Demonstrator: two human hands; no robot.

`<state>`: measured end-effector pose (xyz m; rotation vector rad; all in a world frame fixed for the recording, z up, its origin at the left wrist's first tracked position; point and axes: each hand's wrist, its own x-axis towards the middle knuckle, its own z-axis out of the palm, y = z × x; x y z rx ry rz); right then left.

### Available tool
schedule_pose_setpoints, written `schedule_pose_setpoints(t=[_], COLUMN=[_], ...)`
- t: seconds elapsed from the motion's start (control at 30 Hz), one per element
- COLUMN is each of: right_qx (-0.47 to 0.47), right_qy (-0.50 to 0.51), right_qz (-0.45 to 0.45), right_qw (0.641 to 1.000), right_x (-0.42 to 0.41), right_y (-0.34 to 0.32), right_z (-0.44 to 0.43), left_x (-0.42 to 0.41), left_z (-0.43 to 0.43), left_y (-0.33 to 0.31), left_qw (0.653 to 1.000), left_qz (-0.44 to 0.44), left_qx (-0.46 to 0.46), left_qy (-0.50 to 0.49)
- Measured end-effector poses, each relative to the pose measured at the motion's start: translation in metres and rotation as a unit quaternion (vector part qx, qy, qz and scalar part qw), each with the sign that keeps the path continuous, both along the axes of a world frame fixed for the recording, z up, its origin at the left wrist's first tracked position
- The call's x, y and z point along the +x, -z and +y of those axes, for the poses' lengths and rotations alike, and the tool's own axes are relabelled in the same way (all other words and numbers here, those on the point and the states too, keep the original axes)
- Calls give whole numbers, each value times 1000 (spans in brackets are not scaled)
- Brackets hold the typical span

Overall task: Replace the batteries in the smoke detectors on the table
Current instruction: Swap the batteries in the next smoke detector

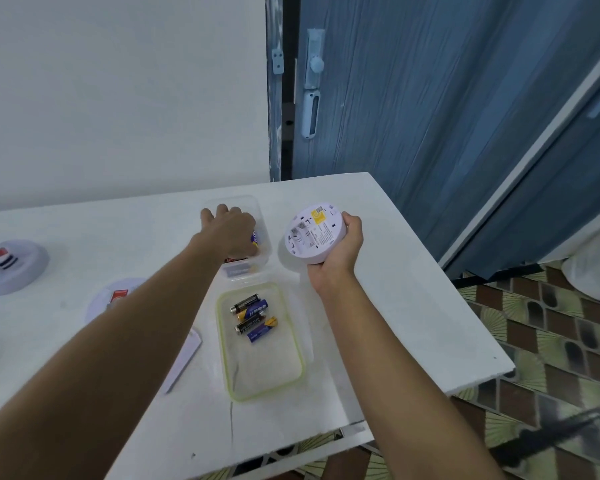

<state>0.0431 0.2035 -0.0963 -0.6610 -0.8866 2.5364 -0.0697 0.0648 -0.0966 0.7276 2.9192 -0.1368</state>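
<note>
White table lay under us, with a pale wall behind it and a blue door to the right.

Our left hand reached into the clear tub at the far middle of the table, knuckles up and fingers curled down inside. A purple-and-yellow battery showed just by the fingertips. We could not tell whether we had pinched it or were only touching it.

Our right hand gripped the detector by its rim, holding it off the table just right of the tub, with its back tilted toward us. It was round, white and shallow, with a yellow label, small print and a few slots on the back. We could not make out whether its battery bay was filled.

We judged we were fetching a fresh cell for the detector in hand. The next move called for lifting one battery clear of the tub, bringing it to the detector's back, matching its poles and pressing it home while the right hand braced the body.

Nearer us sat a green-rimmed tray holding four batteries, probably the spent ones. A second detector rested at far left. A third detector lay partly behind our left forearm.
</note>
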Motion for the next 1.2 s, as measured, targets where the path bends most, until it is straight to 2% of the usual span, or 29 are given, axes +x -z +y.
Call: schedule_pose_setpoints(t=[0.17,0.27,0.37,0.4,0.47,0.6,0.67,0.83,0.97,1.2], right_qx=[-13,-21,-26,-27,-30,-33,-38,-22,-1,-11], right_qy=[-5,-5,-2,-2,-6,-17,-19,-36,-39,-65], right_qz=[14,18,20,21,29,46,52,51,43,62], right_qw=[1000,1000,999,999,999,998,998,998,998,996], right_x=[2,4,7,9,13,21,24,31,36,46], right_y=[-1,0,2,3,2,-1,-2,-5,-6,-10], right_z=[0,-2,-3,-3,-4,-9,-12,-20,-30,-38], left_x=[5,13,30,38,53,78,88,111,120,123], left_z=[-5,-7,-9,-9,-8,-13,-14,-19,-23,-31], left_y=[-2,-9,-22,-29,-39,-50,-54,-61,-59,-54], left_qw=[999,988,937,922,896,812,792,802,833,825], left_qz=[16,8,-58,-67,-83,-167,-187,-199,-171,-125], left_qx=[48,146,334,370,424,552,577,562,526,551], left_qy=[-16,-46,-90,-95,-100,-91,-67,-10,-6,-2])
